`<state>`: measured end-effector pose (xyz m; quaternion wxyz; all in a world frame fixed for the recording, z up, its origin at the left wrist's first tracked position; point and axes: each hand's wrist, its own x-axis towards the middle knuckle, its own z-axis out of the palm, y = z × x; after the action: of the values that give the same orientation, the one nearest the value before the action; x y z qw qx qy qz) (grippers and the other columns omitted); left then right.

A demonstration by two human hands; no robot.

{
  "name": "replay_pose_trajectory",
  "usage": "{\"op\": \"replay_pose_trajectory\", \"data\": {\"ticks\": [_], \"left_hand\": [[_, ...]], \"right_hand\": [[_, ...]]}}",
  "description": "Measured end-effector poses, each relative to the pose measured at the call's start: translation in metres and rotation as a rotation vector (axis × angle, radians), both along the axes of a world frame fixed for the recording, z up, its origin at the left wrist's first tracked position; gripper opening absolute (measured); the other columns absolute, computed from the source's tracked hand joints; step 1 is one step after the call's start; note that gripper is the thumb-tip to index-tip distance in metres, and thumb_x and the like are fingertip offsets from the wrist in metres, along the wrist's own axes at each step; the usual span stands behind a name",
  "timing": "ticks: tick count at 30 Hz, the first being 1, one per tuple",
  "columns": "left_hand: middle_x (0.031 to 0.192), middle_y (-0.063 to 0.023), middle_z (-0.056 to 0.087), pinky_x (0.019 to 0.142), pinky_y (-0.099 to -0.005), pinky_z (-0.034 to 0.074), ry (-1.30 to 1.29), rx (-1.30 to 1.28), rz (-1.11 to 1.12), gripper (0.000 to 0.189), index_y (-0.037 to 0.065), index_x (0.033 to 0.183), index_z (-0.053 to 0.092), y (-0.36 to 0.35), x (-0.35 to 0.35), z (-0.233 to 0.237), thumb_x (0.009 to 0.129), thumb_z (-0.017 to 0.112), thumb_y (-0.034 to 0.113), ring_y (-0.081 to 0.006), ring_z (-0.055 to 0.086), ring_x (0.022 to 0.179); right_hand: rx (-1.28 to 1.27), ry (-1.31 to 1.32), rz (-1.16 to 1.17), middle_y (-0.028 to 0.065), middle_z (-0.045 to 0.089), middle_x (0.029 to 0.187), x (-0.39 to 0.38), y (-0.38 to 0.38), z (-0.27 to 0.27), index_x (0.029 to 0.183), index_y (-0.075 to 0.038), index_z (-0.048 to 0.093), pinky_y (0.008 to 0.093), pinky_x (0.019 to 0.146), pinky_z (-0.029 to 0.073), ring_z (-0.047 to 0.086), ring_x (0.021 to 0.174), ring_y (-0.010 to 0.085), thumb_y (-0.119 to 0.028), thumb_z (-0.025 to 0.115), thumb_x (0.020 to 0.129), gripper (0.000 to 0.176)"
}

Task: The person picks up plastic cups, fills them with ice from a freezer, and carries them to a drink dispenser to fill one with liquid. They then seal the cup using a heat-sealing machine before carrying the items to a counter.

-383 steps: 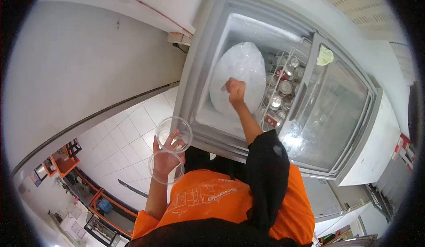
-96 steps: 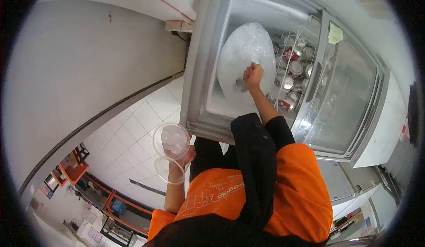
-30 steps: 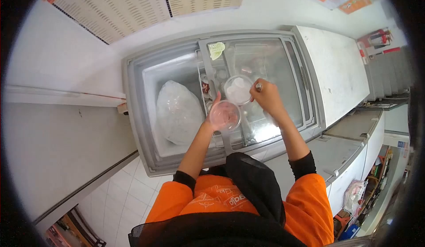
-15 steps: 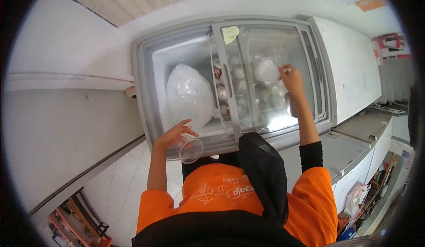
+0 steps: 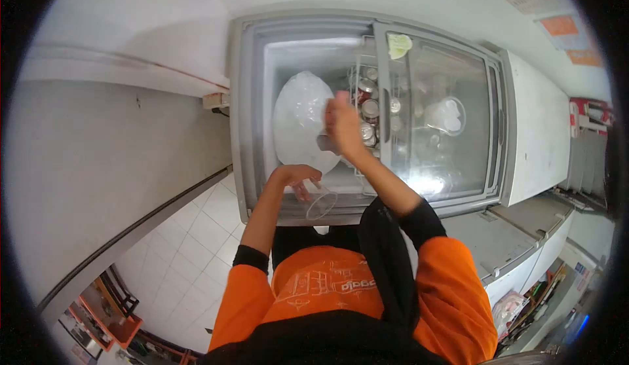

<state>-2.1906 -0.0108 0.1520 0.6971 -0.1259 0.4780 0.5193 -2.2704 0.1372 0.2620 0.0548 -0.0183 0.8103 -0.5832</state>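
My left hand (image 5: pixel 299 176) grips a clear plastic cup (image 5: pixel 322 204) over the chest freezer's front edge, the cup tilted with its mouth turned toward my body. Smeared by motion, my right hand (image 5: pixel 344 126) is closed above the right side of a clear plastic bag of ice (image 5: pixel 301 119). A dark grey thing (image 5: pixel 325 142) shows just below its fingers, too blurred to name. Drink cans (image 5: pixel 369 109) stand in a wire basket beside the bag. On the freezer's glass lid sits a round clear container (image 5: pixel 447 115) with something white in it.
The freezer (image 5: pixel 246 109) is uncovered on its left; the sliding glass lid (image 5: pixel 452 155) covers its right. A lime-green paper (image 5: pixel 399 45) is stuck to the lid frame. A white cabinet (image 5: pixel 531 129) adjoins on the right, a grey surface (image 5: pixel 118 182) on the left.
My right hand has moved left from beside the round container on the lid to over the ice bag. The left hand still holds the cup; the view has shifted.
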Motion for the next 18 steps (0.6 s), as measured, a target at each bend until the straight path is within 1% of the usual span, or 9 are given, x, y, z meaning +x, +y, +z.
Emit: {"op": "replay_pose_trajectory", "data": {"ticks": [2,5,6,8,11,12,15,16,18], "left_hand": [[0.12,-0.0165,0.046,0.083,-0.0398,0.047,0.003,0.047,-0.041,0.053,-0.003,0.12,0.042,-0.005,-0.006,0.008,0.077,0.06,0.022,-0.0316,0.053,0.102],[0.121,-0.0248,0.039,0.07,-0.0393,0.052,0.005,-0.145,-0.048,0.059,-0.004,0.122,0.037,0.01,-0.012,0.016,0.077,0.057,0.029,-0.0354,0.06,0.085],[0.121,-0.0248,0.039,0.07,-0.0393,0.052,-0.015,-0.136,-0.03,0.059,-0.004,0.122,0.037,0.014,-0.012,0.016,0.077,0.057,0.029,-0.0354,0.06,0.085],[0.12,-0.0306,0.035,0.062,-0.0373,0.054,0.321,-0.239,-0.018,0.063,-0.009,0.121,0.033,0.017,-0.017,0.012,0.077,0.052,0.033,-0.0362,0.062,0.074],[0.115,-0.0323,0.039,0.059,-0.037,0.054,0.29,-0.438,0.065,0.061,-0.014,0.114,0.037,0.02,-0.018,-0.001,0.076,0.053,0.031,-0.0354,0.062,0.075],[0.11,-0.0316,0.044,0.052,-0.0371,0.052,0.074,-0.211,0.073,0.062,-0.017,0.11,0.038,0.011,-0.023,-0.009,0.075,0.054,0.031,-0.0349,0.063,0.071],[0.107,-0.0317,0.047,0.049,-0.0366,0.051,0.098,-0.078,0.158,0.062,-0.017,0.111,0.038,0.014,-0.019,-0.017,0.074,0.056,0.029,-0.0332,0.063,0.064],[0.107,-0.0317,0.047,0.049,-0.0366,0.051,0.09,-0.072,0.16,0.062,-0.017,0.111,0.038,0.015,-0.017,-0.011,0.074,0.056,0.029,-0.0332,0.063,0.064],[0.114,-0.0317,0.044,0.066,-0.039,0.051,0.311,-0.083,0.037,0.061,-0.016,0.109,0.042,0.016,-0.015,0.01,0.074,0.054,0.032,-0.0346,0.062,0.079]], "right_hand": [[-0.369,-0.29,-0.012,0.0121,0.041,0.048,-0.006,-0.049,-0.045,0.059,0.002,0.045,0.0327,0.045,0.034,0.041,0.045,0.0162,-0.023,0.044,0.086,0.037],[-0.3,-0.172,0.243,0.012,0.04,0.049,0.0,-0.075,-0.107,0.06,0.003,0.045,0.0335,0.046,0.034,0.038,0.047,0.0138,-0.021,0.042,0.087,0.036],[-0.085,-0.011,0.334,0.0105,0.037,0.049,0.003,-0.065,-0.138,0.061,0.003,0.043,0.0338,0.047,0.033,0.035,0.048,0.014,-0.02,0.04,0.087,0.035],[0.133,0.234,0.318,0.0102,0.035,0.049,0.006,-0.046,-0.2,0.059,0.004,0.04,0.0345,0.047,0.033,0.035,0.048,0.0143,-0.016,0.04,0.085,0.032],[-0.042,-0.231,0.197,0.0065,0.037,0.049,-0.013,-0.031,-0.184,0.058,0.001,0.041,0.03,0.043,0.031,0.037,0.045,0.0123,-0.018,0.036,0.085,0.034],[-0.1,-0.302,0.158,0.0047,0.038,0.049,-0.021,-0.031,-0.175,0.057,-0.001,0.041,0.0279,0.042,0.03,0.036,0.044,0.0112,-0.019,0.035,0.086,0.035],[-0.307,-0.369,0.068,0.0014,0.037,0.049,-0.041,-0.04,-0.134,0.055,-0.003,0.039,0.0249,0.041,0.026,0.033,0.044,0.0088,-0.021,0.034,0.087,0.037],[-0.258,-0.264,0.078,0.0015,0.035,0.048,-0.043,-0.047,-0.115,0.054,-0.003,0.036,0.0244,0.041,0.026,0.032,0.044,0.0085,-0.02,0.034,0.087,0.038],[-0.362,-0.19,0.121,0.0014,0.036,0.049,-0.034,-0.045,-0.122,0.053,-0.003,0.035,0.0244,0.041,0.025,0.031,0.043,0.0085,-0.02,0.034,0.087,0.038]]}}
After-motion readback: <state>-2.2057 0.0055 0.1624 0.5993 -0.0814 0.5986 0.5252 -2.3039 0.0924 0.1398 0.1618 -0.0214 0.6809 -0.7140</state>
